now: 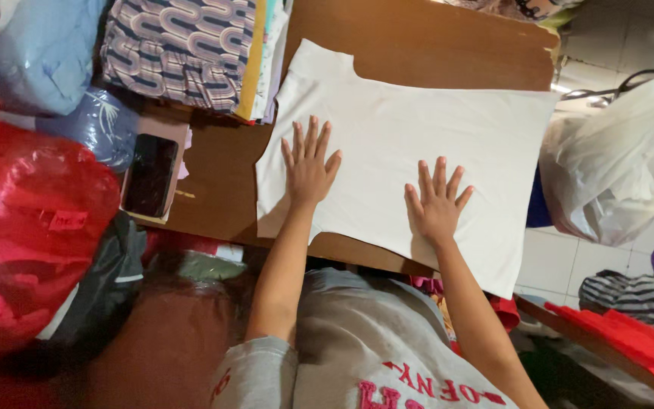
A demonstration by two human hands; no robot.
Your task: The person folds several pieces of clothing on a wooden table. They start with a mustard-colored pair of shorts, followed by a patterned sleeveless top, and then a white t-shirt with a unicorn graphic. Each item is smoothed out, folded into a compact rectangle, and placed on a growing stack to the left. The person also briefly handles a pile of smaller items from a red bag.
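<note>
Both hands lie flat, fingers spread, on one white cloth [418,144] at frame centre: left hand [308,170], right hand [437,204]. One phone [151,174] lies left on the brown surface [433,45].

I count 1 white fabric piece [418,144] on 1 tabletop [418,45], 2 hands flat on it: left hand [308,170], right hand [437,206]. 1 phone [151,175] at 9 o'clock, 1 folded-cloth stack [191,49] approx 11, 1 white bag [618,167] at 3.

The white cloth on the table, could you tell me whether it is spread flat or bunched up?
Spread flat: the white cloth lies smooth on the table, both hands pressed open on it.
</note>
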